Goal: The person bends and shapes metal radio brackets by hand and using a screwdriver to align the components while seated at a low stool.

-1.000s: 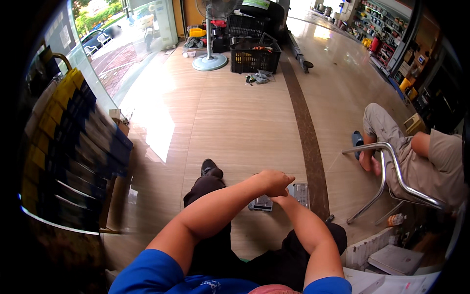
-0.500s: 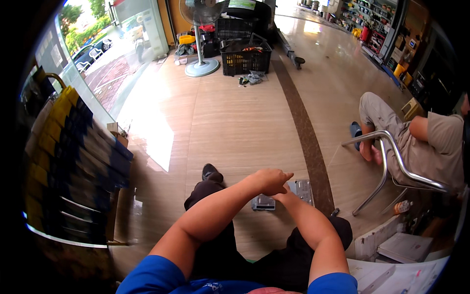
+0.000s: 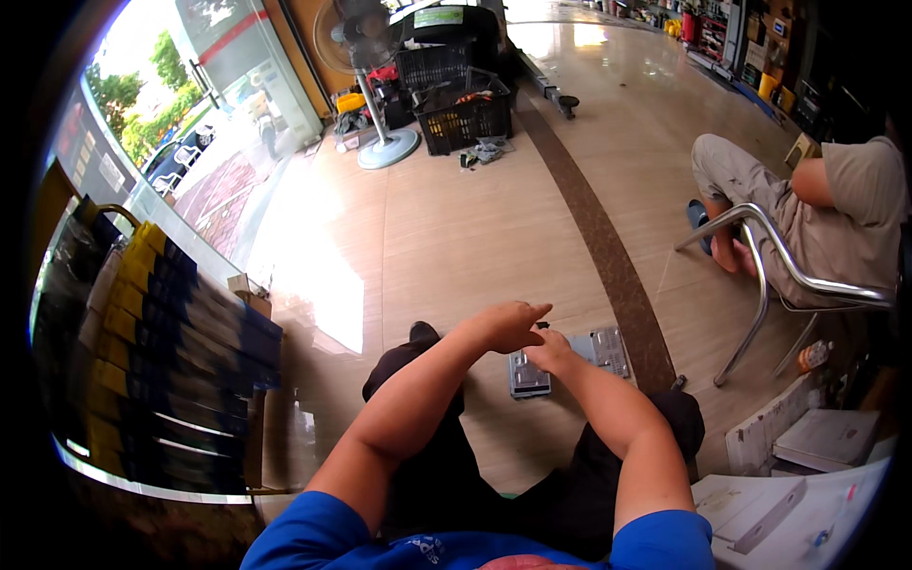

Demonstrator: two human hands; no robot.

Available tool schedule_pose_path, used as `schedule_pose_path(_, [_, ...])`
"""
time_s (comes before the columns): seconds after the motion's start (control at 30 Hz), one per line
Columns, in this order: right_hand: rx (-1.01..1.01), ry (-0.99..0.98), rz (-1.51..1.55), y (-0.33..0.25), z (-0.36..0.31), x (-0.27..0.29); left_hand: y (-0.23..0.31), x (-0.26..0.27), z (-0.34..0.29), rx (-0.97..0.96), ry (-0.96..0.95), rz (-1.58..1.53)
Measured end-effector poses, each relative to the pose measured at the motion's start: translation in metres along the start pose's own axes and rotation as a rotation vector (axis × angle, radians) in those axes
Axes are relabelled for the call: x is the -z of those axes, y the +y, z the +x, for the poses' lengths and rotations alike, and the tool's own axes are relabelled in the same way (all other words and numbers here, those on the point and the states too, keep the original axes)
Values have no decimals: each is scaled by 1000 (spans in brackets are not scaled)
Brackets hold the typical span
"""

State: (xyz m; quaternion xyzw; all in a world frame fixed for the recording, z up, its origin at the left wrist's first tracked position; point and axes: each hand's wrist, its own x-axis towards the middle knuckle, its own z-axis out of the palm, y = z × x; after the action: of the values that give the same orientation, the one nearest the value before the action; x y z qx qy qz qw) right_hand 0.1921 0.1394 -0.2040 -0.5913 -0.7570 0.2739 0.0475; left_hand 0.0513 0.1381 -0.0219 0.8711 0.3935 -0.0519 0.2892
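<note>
My left hand [image 3: 513,326] is held out in front of me over the floor, back up, with the index finger stretched forward and the other fingers curled underneath. Just to its right, close against it, is my right hand [image 3: 548,350], its fingers closed. A small dark piece [image 3: 541,326] shows between the two hands; its kind cannot be made out. Below them an open grey tool case [image 3: 530,377] lies on the floor, with metal pieces in its moulded slots. My right hand and wrist cover the middle of the case.
On the left stands a rack of yellow and blue packages [image 3: 142,313]. A person sits on a metal-framed chair [image 3: 807,275] at the right. Far ahead are a standing fan [image 3: 385,147] and a black crate [image 3: 465,119]. White boxes [image 3: 826,439] lie at the lower right.
The whole view has turned and shifted. My hands stay together above the case, but a small dark piece now shows between them.
</note>
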Motion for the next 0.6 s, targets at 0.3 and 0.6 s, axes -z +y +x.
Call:
schedule_pose_path(0.3, [77, -33, -53, -24, -6, 11, -25, -1, -15, 15, 38, -6])
schedule_pose_path(0.6, [116, -43, -239, 38, 24, -34, -37, -5, 2, 10, 89, 7])
